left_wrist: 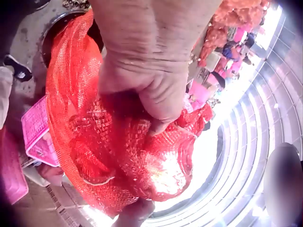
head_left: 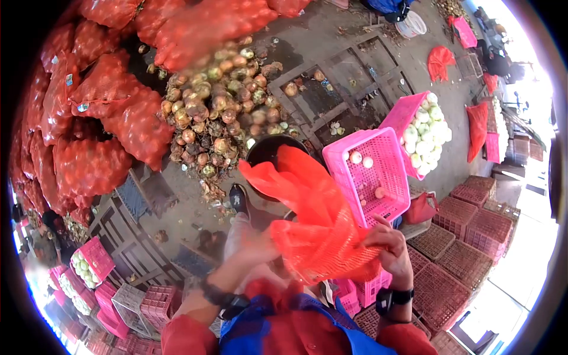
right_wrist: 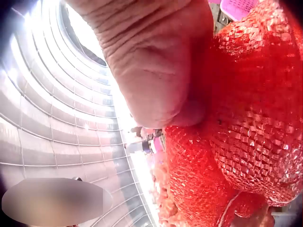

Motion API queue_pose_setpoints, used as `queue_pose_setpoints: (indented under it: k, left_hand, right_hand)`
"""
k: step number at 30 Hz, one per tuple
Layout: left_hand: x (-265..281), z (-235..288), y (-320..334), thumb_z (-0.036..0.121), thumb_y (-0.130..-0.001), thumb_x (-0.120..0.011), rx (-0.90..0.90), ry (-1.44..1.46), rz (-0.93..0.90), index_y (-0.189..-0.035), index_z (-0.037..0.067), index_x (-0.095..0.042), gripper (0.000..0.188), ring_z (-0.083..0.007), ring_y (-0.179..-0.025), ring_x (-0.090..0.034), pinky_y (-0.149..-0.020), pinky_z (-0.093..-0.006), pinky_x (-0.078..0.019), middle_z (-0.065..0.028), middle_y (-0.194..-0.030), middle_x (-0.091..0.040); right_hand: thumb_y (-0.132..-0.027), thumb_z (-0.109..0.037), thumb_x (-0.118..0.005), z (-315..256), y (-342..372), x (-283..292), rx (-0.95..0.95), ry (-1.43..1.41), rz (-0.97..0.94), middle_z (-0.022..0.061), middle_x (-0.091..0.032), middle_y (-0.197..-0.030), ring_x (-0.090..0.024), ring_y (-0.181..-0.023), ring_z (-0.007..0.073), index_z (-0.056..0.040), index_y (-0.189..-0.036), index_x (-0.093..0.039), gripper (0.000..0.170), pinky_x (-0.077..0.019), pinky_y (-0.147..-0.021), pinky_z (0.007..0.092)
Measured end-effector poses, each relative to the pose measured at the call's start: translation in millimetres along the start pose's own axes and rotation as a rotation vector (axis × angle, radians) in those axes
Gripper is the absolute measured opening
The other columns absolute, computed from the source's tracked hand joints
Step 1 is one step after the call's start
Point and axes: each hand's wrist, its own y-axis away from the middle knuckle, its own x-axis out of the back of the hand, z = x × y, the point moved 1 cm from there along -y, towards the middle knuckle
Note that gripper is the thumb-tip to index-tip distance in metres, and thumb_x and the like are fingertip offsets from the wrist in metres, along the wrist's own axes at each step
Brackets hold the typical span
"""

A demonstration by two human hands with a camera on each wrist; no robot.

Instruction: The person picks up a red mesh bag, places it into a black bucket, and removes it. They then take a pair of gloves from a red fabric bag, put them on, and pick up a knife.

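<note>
A red mesh bag [head_left: 322, 236] hangs slack and crumpled in front of the body, with no onions visible in it. My left hand [head_left: 254, 247], blurred in the head view, grips one side of its mouth. In the left wrist view the thumb of this hand [left_wrist: 161, 101] presses over the mesh [left_wrist: 75, 99]. On the opposite side my right hand [head_left: 387, 244] pinches the edge. The right wrist view has that hand's thumb [right_wrist: 151, 90] against the woven mesh [right_wrist: 255, 137], its other fingers hidden by the bag. Behind the bag, a dark tub [head_left: 269, 151] is partly covered.
A pink crate [head_left: 402, 177] with a few peeled onions stands just beyond the bag, beside another crate heaped with peeled onions [head_left: 426, 136]. Unpeeled onions [head_left: 207, 112] lie piled on the floor ahead. Full red sacks [head_left: 94, 160] stack up at left, brown crates [head_left: 455, 266] at right.
</note>
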Motion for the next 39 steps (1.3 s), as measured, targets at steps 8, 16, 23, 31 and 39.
queue_pose_setpoints:
  k: [8, 16, 23, 31, 39]
  left_hand:
    - [19.7, 49.9, 10.4, 0.018, -0.1, -0.06, 0.114, 0.924, 0.248, -0.138, 0.002, -0.052, 0.042, -0.0201, -0.119, -0.06, -0.106, -0.0365, -0.0471, -0.0083, -0.134, -0.061]
    - [50.3, 4.3, 77.9, 0.024, -0.098, -0.064, -0.021, 0.606, 0.745, -0.134, 0.003, -0.057, 0.043, -0.0269, -0.121, -0.061, -0.106, -0.0453, -0.0496, -0.0106, -0.133, -0.063]
    - [57.1, -63.6, 92.1, 0.038, -0.1, -0.055, -0.091, 1.065, 1.057, -0.138, 0.003, -0.053, 0.052, -0.0302, -0.122, -0.06, -0.105, -0.0468, -0.0488, -0.0125, -0.137, -0.06]
    - [62.8, -119.0, 107.7, 0.034, -0.102, -0.05, 0.162, 0.472, 0.963, -0.138, 0.006, -0.053, 0.046, -0.0295, -0.124, -0.059, -0.105, -0.0466, -0.048, -0.0125, -0.138, -0.06]
    - [69.0, -205.1, 85.7, 0.038, -0.102, -0.048, 0.437, 0.236, 0.832, -0.141, 0.007, -0.051, 0.05, -0.0322, -0.131, -0.053, -0.11, -0.0513, -0.0429, -0.0124, -0.144, -0.055]
  right_hand:
    - [-0.068, 0.001, -0.054, 41.4, 2.3, -34.1, -0.034, 0.085, 0.19, 0.0081, -0.071, -0.081, -0.069, -0.085, 0.0236, -0.0018, -0.09, -0.072, 0.029, -0.0382, -0.113, 0.0487]
    - [-0.083, 0.0, -0.06, 99.9, -0.1, -64.5, -0.349, -0.419, 0.414, 0.0103, -0.042, -0.154, -0.042, -0.141, 0.026, -0.0048, -0.152, -0.039, 0.072, -0.0362, -0.112, 0.0369]
    - [-0.096, -0.011, -0.061, 232.4, -32.8, -144.2, -0.49, -0.513, 0.272, 0.0181, -0.03, -0.159, -0.053, -0.122, 0.0177, -0.01, -0.16, -0.019, 0.077, -0.0434, -0.103, 0.0318]
    - [-0.093, -0.034, -0.068, 371.2, -174.0, -299.3, -0.58, 0.001, 0.176, 0.0286, -0.028, -0.157, -0.028, -0.147, 0.0398, 0.0018, -0.158, -0.014, 0.092, -0.0281, -0.12, 0.0417]
    - [-0.085, -0.06, -0.063, 450.1, -284.1, -359.7, -0.792, 0.02, 0.023, 0.0297, -0.026, -0.158, -0.027, -0.146, 0.0446, -0.002, -0.157, -0.021, 0.102, -0.0265, -0.12, 0.0458]
